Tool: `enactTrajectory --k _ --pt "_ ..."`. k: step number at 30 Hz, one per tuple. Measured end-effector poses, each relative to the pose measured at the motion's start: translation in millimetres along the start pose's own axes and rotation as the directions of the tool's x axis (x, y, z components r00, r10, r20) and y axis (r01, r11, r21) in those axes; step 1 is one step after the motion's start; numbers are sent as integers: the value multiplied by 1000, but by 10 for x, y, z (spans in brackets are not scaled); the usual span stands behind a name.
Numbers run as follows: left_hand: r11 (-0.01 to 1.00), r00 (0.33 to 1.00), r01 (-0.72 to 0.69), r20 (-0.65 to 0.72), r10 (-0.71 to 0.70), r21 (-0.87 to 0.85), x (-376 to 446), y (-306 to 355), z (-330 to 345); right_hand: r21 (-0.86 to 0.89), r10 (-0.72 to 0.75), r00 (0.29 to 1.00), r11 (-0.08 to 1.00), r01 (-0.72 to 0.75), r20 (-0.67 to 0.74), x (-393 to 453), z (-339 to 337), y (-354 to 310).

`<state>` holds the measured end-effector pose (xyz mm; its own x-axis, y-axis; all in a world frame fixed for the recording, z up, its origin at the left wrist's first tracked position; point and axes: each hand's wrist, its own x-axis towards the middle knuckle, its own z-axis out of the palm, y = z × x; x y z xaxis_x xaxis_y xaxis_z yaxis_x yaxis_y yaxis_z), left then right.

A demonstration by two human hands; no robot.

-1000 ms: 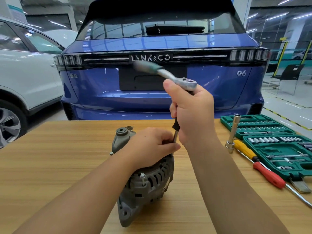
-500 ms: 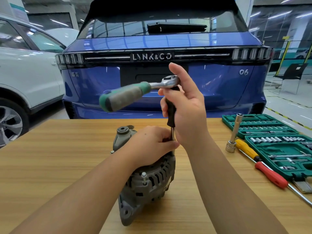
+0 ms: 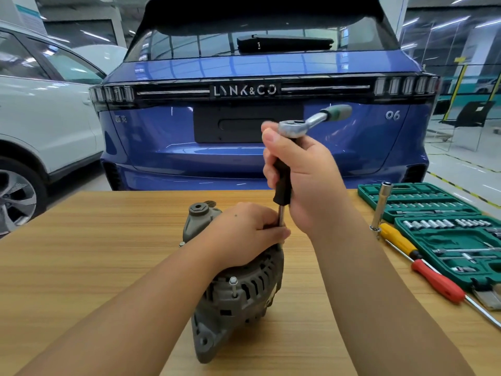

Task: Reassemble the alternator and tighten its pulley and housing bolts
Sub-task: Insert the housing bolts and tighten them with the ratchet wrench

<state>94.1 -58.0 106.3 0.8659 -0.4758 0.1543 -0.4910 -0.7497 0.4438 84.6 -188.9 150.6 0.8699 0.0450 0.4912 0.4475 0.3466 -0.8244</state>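
Head view: the grey cast-metal alternator [image 3: 238,289] stands on the light wooden table [image 3: 81,253], left hand [image 3: 244,234] draped over its top, fingers curled and pinching the thin steel extension shaft [image 3: 281,217]. Right hand [image 3: 303,180] wraps the black extension grip [image 3: 282,183], thumb up by the chrome ratchet wrench [image 3: 306,122] with its green handle blurred. Right of them, a green socket case [image 3: 439,232] lies open.

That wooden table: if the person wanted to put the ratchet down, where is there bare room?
The widest bare patch of the table lies left of the alternator, out to the left edge. A narrower strip runs between the alternator and the screwdrivers. The right side is crowded by the green socket case.
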Motion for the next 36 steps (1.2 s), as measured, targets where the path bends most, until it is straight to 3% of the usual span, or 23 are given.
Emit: enactTrajectory --k 2,8,10,14,19,25,28,30,32,34,36 --pt "1000 1000 14 -4 -14 -4 6 -10 4 26 -24 997 999 22 71 2 -14 48" --pt "999 1000 19 11 -19 27 24 10 6 -30 -302 952 952 303 40 19 -22 162" --pt "1000 1000 20 11 -20 12 16 6 3 -10 -283 956 958 285 82 33 -25 178" --pt "1000 1000 27 7 -27 15 10 4 -3 15 -61 983 998 60 171 71 -115 134" --pt "999 999 28 24 -29 19 22 26 -15 -99 -87 995 991 92 51 67 -111 130" --pt "1000 1000 -5 22 5 9 -13 29 -16 -372 -252 959 909 187 -133 3 27 207" --pt "1000 1000 -24 9 24 -1 -15 37 -18 -417 -269 951 890 185 -153 -14 46 220" --pt "1000 1000 -10 24 10 6 -17 37 -21 -317 -236 964 930 187 -125 -1 40 208" --pt "1000 1000 -1 23 1 -5 -16 29 -24 -15 -143 990 990 143 -17 16 0 178" --pt "1000 1000 14 18 -14 -18 -16 20 -29 264 -96 980 963 47 176 23 -70 158" --pt "999 1000 23 16 -22 -26 -7 14 -28 346 -55 961 937 -44 272 19 -117 133"
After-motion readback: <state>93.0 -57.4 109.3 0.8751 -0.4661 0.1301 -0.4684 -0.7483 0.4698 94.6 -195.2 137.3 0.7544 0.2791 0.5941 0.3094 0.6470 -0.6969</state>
